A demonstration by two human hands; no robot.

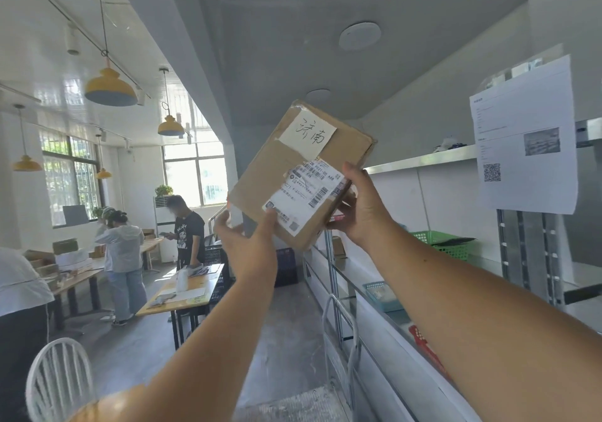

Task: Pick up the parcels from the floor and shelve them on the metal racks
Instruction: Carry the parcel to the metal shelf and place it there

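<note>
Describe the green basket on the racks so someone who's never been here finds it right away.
Start at the metal racks along the right wall and find the paper notice with a QR code hanging on them. Just left of and below it sits the green basket. It is the only green one; the blue tray and red basket lie on lower shelves.

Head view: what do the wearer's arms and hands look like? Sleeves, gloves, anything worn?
Nothing worn that shows: the left hand and right hand have no gloves, rings or watch. The left forearm and right forearm show no sleeves within the frame.
</note>
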